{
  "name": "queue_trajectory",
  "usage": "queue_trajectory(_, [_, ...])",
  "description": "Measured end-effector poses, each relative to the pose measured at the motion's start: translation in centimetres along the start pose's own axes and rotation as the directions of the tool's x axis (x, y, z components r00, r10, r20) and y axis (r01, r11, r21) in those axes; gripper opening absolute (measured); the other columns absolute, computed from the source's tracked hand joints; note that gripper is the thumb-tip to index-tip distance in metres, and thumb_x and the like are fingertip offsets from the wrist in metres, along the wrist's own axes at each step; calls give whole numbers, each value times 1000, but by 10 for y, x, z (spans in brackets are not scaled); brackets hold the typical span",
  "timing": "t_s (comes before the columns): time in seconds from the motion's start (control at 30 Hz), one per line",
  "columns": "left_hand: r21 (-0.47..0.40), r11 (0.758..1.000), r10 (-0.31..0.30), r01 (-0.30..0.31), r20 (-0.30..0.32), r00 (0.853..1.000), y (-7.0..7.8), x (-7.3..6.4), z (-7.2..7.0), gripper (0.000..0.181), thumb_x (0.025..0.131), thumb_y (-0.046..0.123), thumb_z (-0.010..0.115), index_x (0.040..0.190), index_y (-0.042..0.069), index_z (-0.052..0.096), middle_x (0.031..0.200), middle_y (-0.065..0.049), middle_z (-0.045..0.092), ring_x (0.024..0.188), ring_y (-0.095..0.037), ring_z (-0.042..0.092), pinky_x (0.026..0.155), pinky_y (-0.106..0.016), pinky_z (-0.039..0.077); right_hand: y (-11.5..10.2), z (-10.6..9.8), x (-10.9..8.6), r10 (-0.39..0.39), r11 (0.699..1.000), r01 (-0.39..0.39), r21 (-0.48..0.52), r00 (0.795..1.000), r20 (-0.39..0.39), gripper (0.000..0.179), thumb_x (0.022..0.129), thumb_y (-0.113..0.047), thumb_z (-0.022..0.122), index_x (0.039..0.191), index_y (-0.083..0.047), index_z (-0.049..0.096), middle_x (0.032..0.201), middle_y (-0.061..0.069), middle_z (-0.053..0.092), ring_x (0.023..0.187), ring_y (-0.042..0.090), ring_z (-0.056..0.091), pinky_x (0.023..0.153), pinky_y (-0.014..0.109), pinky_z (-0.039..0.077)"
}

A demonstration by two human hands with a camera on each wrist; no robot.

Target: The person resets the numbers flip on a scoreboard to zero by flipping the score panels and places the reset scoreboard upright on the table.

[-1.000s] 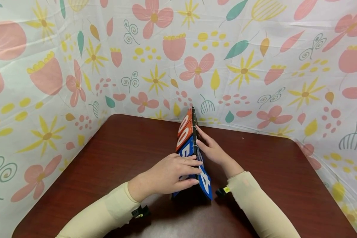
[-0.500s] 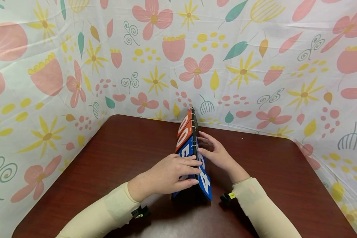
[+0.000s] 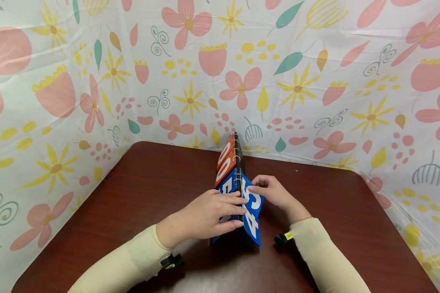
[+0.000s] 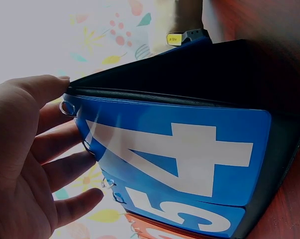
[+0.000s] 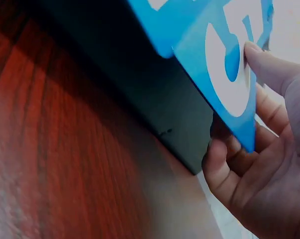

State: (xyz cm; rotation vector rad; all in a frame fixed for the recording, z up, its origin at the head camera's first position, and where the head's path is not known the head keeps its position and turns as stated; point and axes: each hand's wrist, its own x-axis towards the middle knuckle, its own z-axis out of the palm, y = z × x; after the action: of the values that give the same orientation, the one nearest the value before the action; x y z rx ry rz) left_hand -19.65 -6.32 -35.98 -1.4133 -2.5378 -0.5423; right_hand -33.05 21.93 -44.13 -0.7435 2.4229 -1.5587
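Note:
A tabletop flip scoreboard (image 3: 237, 156), shaped like a tent, stands on the table with its ringed ridge pointing away from me. Its left face shows red 0 cards (image 3: 223, 167) and a blue 5 card. On the right face hang a blue 4 card (image 4: 179, 154) and, beyond it, another blue 5 card (image 5: 229, 94). My left hand (image 3: 209, 213) rests across the near part of the ridge, fingers extended, thumb at its near end. My right hand (image 3: 276, 195) pinches the right-face 5 card, which is lifted away from the black board behind it (image 5: 182, 114).
The dark red wooden table (image 3: 161, 171) extends around the scoreboard. A white cloth with a floral print (image 3: 297, 53) hangs behind and to the left. Each sleeved wrist carries a small black device, the right one (image 3: 283, 238) close to the table.
My right hand has left the far ridge, come nearer and to the right, and taken hold of the right-face 5 card, swinging it outward. The left hand has stayed on the ridge.

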Motion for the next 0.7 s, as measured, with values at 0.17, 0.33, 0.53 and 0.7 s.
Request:
queue_trajectory(0.17, [13,1000,5,-5,-7,1000,0,0,0,40,105,46,55,137,26,68,148,7,61,146,-12,50,110,-46,48,1,-3,0,20,998,-22,62,999,25,24,99,-23,70,95,0,69,78,9,70,68,22,69,64,30,59])
queue_trajectory(0.33, [10,1000,4,-4,-8,1000,0,0,0,40,105,46,55,137,26,68,148,7,61,146,-13,50,111,-46,48,-3,-4,0,5,998,-7,56,999,33,25,99,-20,69,89,3,70,75,15,71,62,21,69,61,29,58])
queue_trajectory(0.53, [5,1000,6,-6,-3,1000,0,0,0,40,105,46,55,137,25,68,148,7,61,146,-14,50,109,-46,48,-3,-7,-1,-21,999,19,48,998,52,24,100,-17,67,89,3,71,74,11,72,61,20,68,60,29,58])
queue_trajectory(0.7, [-6,1000,7,-7,-1,1000,0,0,0,41,105,46,55,138,24,68,147,6,62,146,-14,50,108,-46,49,-2,-11,-2,-47,999,45,30,996,75,23,102,-16,65,90,3,72,76,11,72,63,20,69,61,29,58])
